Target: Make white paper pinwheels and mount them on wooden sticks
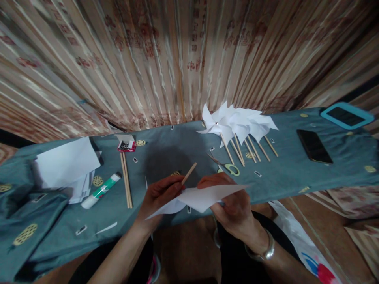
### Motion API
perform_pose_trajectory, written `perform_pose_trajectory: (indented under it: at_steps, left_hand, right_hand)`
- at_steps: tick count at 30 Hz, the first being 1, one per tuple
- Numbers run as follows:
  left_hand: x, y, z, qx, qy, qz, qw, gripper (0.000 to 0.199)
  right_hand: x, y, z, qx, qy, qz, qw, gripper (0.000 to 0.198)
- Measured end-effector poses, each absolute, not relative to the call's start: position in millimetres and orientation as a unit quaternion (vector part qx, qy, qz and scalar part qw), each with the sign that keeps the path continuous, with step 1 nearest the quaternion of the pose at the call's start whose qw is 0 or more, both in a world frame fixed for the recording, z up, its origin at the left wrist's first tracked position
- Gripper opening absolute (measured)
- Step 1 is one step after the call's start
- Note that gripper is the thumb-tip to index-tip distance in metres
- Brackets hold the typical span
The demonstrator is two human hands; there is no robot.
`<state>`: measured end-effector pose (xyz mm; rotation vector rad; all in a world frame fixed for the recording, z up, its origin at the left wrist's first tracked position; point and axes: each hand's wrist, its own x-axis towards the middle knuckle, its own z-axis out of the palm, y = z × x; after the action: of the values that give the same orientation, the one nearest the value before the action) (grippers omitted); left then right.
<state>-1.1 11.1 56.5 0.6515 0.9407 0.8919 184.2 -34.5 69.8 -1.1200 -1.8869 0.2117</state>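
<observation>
Both hands on white paper (204, 197), left hand (161, 195) apparently pinching stick (188, 174)

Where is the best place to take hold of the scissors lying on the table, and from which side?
Judging by their pose, grip the scissors at the green handle loops, which lie toward the person, close beyond the right hand. Coming from the near side looks best: the blades point away to the upper left, and the pinwheel sticks crowd the far side.
</observation>
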Motion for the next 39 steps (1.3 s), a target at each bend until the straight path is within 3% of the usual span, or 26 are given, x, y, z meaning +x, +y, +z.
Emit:
perform_pose_trajectory:
  at_steps: [17,27,39]
  left_hand:
    - [-3,9,57,0.483,0.436,0.406,0.642,0.010]
    - [-8,6,51,0.567,0.423,0.414,0.573,0.009]
    - [-10,6,54,0.581,0.404,0.424,0.566,0.007]
  right_hand:
    - [188,-44,73,-0.483,-0.757,0.084,0.431,0.026]
    - [199,-46,71,-0.482,-0.749,0.085,0.446,0.026]
    - [198,-49,69,-0.499,-0.729,0.104,0.457,0.023]
